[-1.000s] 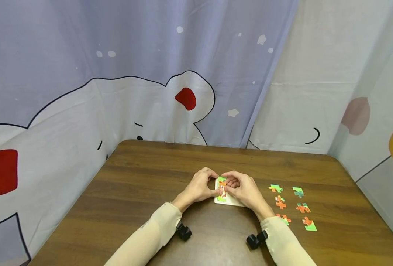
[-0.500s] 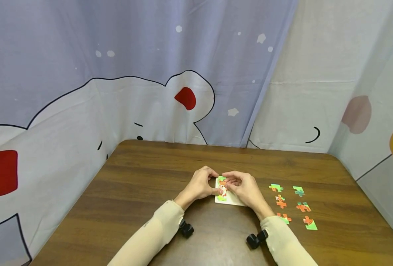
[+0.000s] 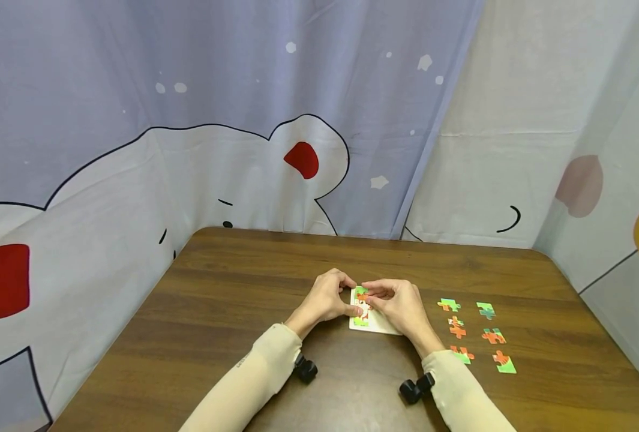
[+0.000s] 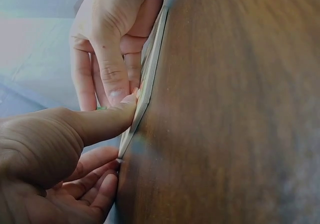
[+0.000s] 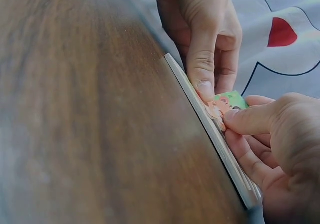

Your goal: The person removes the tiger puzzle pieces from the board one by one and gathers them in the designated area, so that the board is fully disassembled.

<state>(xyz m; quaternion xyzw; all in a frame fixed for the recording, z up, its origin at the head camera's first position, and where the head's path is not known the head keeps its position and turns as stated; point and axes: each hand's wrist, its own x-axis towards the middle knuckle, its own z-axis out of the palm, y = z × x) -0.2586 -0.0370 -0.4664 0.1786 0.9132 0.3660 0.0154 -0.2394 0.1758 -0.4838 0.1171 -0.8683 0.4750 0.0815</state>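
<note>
A pale puzzle board (image 3: pixel 380 324) lies flat on the table, with green and orange jigsaw pieces along its left side. My left hand (image 3: pixel 323 298) holds the board from the left. Its thumb presses on the placed pieces, while the other fingers sit at the far edge. From the right, my right hand (image 3: pixel 404 305) bends over the board. In the right wrist view, its thumb and fingers pinch a green and orange puzzle piece (image 5: pixel 234 100) close beside the left thumb. My fingers partly cover that piece and its neighbours.
To the right on the brown wooden table (image 3: pixel 243 264) lie several loose jigsaw pieces in two columns, among them a green corner piece (image 3: pixel 505 365) and an orange one (image 3: pixel 494 336). A printed curtain (image 3: pixel 233 174) hangs behind the table.
The right fingers and thumb have shifted slightly over the pieces, and the right hand has turned a little. My left hand holds almost the same place, and the loose pieces stay put.
</note>
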